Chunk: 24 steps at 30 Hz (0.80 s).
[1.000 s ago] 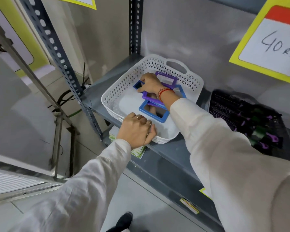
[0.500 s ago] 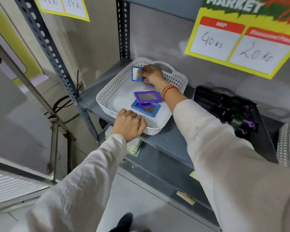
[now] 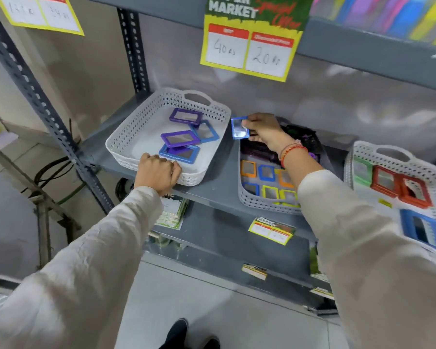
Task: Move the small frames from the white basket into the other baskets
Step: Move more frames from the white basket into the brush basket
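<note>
The right hand's (image 3: 264, 129) fingers, pinching the blue frame (image 3: 239, 128), should lower it flat into the centre basket (image 3: 259, 203), while the left hand (image 3: 157, 172) grips the white basket (image 3: 122, 134).

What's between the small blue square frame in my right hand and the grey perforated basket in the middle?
Nothing visible blocks it. The right hand pinches the small blue square frame just above the far left corner of the grey perforated basket; dark packaged items lie beneath it, and small coloured frames fill the near end.
</note>
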{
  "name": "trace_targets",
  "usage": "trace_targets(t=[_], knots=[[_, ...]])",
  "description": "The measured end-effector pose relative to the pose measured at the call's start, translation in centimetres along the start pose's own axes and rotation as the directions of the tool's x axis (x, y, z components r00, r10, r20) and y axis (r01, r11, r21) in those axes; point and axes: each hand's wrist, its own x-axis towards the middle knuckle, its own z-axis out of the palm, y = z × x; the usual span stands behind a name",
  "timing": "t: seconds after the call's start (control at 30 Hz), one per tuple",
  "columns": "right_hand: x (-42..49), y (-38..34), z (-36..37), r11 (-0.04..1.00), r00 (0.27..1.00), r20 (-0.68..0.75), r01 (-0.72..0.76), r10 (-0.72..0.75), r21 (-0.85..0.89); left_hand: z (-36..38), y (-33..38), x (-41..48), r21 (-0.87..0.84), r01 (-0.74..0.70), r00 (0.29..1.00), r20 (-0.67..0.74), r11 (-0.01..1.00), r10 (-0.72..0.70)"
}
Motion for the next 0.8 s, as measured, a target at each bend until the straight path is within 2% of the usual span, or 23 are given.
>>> trace_targets(t=[0.17,0.37,0.67,0.8], knots=[[-2.9,2.4,-5.9,0.993,0.994,-0.100,-0.062,0.052,-0.101,0.2,0.1,0.0,-0.026,0.011,1.000,0.005,1.000,-0.011],[-6.3,6.0,-10.9,0.937,0.974,-0.173,-0.193,0.147,-0.290,0.3,0.4,-0.1,-0.041,0.017,1.000,0.012,0.999,-0.016],[-9.2,10.4,-12.8,0.770,0.918,-0.350,-0.357,0.186,-0.529,0.9,0.2,-0.2,-0.025,0.035,0.997,-0.065,0.999,-0.037],[-9.3,10.8,-12.6,0.713,0.908,-0.365,-0.395,0.206,-0.580,1.0,0.2,-0.2,-0.012,0.034,0.997,-0.063,0.999,-0.035]])
